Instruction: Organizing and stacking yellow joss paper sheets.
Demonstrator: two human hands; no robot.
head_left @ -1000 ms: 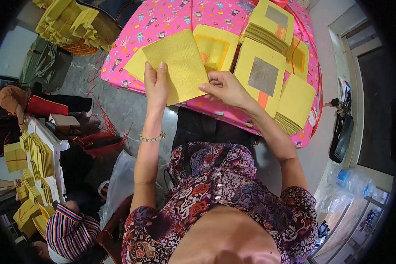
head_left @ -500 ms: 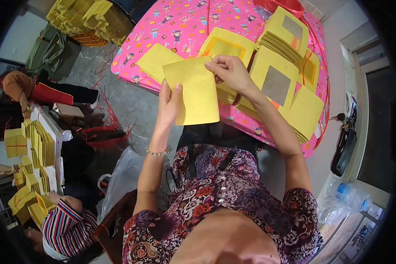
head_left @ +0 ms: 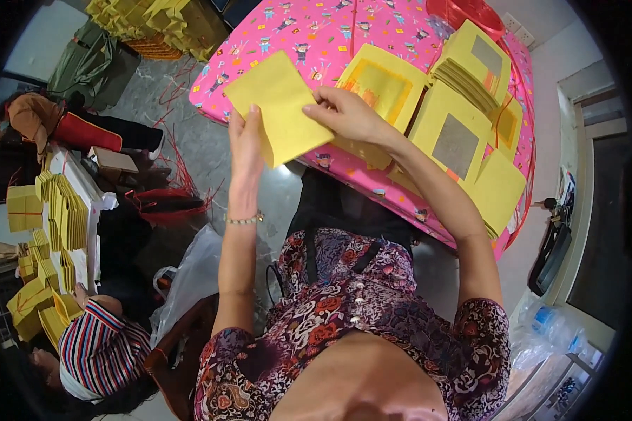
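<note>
yellow paper sheet (head_left: 279, 105) — plain, squarish, kinda tilted — is btwn L hand (head_left: 247, 138), pinching its left edge, & R hand (head_left: 350, 116), gripping the right. more yellow stacks (head_left: 462, 140) on pink table (head_left: 277, 43), right of R hand.

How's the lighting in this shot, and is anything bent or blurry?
In the head view, the held yellow sheet is brightly lit; in the same view, a small glare shows on the grey floor below it, the door frame bends toward the rim, corners fall to black, and left hand and right hand look fairly sharp.
</note>
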